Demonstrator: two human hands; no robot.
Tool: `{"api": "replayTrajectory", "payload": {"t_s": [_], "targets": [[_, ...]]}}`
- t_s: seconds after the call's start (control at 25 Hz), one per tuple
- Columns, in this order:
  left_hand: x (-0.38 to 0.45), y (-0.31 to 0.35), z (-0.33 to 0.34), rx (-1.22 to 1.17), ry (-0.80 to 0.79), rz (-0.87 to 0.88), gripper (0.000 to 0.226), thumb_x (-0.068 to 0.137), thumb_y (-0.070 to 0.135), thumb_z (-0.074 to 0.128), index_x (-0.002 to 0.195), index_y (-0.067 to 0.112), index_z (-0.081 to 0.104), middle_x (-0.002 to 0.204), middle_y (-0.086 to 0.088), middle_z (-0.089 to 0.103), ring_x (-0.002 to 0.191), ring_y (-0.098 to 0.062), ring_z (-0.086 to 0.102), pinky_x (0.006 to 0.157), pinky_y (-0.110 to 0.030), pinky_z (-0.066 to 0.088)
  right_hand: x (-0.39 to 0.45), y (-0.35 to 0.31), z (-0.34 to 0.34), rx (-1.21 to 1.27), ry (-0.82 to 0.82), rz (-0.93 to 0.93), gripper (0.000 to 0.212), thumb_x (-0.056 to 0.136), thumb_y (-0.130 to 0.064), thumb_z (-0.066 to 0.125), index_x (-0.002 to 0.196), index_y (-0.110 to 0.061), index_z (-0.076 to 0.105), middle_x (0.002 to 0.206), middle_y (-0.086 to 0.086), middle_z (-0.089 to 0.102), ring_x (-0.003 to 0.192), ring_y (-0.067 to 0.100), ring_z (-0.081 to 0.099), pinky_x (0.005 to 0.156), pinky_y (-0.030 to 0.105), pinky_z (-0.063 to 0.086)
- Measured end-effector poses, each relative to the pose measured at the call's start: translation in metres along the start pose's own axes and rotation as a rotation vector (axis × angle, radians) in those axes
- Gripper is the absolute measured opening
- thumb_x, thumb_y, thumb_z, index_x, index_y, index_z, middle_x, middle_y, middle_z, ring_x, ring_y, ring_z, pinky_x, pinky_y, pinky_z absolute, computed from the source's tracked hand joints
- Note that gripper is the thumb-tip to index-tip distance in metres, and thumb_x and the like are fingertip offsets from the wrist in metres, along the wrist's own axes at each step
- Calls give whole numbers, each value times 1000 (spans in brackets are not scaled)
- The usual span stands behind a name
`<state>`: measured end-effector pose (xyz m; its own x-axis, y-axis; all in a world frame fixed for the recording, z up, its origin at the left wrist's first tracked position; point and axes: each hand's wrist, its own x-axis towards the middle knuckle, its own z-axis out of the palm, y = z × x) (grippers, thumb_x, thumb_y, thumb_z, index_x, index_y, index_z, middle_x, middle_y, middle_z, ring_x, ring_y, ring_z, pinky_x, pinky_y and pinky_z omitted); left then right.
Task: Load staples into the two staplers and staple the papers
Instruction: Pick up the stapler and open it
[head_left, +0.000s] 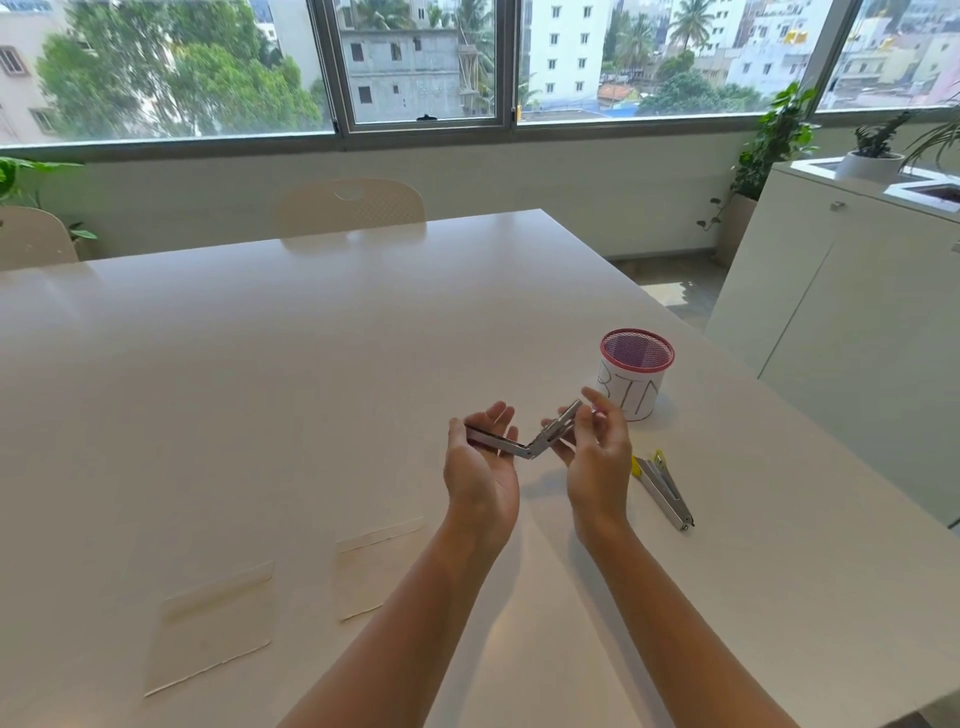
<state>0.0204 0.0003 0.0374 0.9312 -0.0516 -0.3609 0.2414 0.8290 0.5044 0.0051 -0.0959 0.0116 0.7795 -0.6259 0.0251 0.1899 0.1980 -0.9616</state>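
Two staplers (519, 439) (665, 488), two papers (210, 631) (374, 566), one bin (635, 374).

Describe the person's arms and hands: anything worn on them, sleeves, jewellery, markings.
Both forearms are bare as far as the picture's lower edge, with no sleeve in view. The left hand and the right hand wear no gloves. No watch, bracelet, ring or marking shows on either.
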Motion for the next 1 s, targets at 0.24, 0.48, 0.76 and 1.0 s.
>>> {"api": "replayTrajectory", "payload": {"t_s": [0.24, 0.48, 0.76, 1.0], "targets": [[0, 2, -6, -30, -61, -57, 24, 101, 0, 30, 103, 0, 54, 106, -23, 69, 110, -37, 65, 91, -40, 54, 19, -17, -10, 457, 44, 170, 28, 108, -11, 36, 126, -16, 56, 119, 10, 68, 99, 23, 74, 87, 37, 60], [6, 24, -16, 636, -202, -356, 30, 95, 11, 38, 103, 4, 66, 105, -16, 74, 82, -31, 74, 74, -35, 57, 32, -33, -18, 484, -67, 215, 29, 108, -8, 32, 126, -10, 55, 118, 13, 63, 99, 25, 74, 85, 39, 60], [10, 51, -20, 1173, -628, -550, 51, 105, 40, 36, 102, 12, 79, 91, -7, 70, 83, -21, 66, 83, -33, 53, 42, -40, -18, 359, -245, 278, 32, 109, -10, 27, 128, 1, 50, 111, 18, 66, 91, 25, 75, 79, 33, 62], [4, 24, -17, 972, -590, -510, 61, 105, 52, 24, 102, 10, 69, 80, -6, 63, 70, -16, 54, 70, -30, 45, 30, -34, -7, 95, -491, 308, 31, 108, -13, 33, 129, -5, 54, 113, 12, 73, 101, 23, 73, 76, 28, 61]]}}
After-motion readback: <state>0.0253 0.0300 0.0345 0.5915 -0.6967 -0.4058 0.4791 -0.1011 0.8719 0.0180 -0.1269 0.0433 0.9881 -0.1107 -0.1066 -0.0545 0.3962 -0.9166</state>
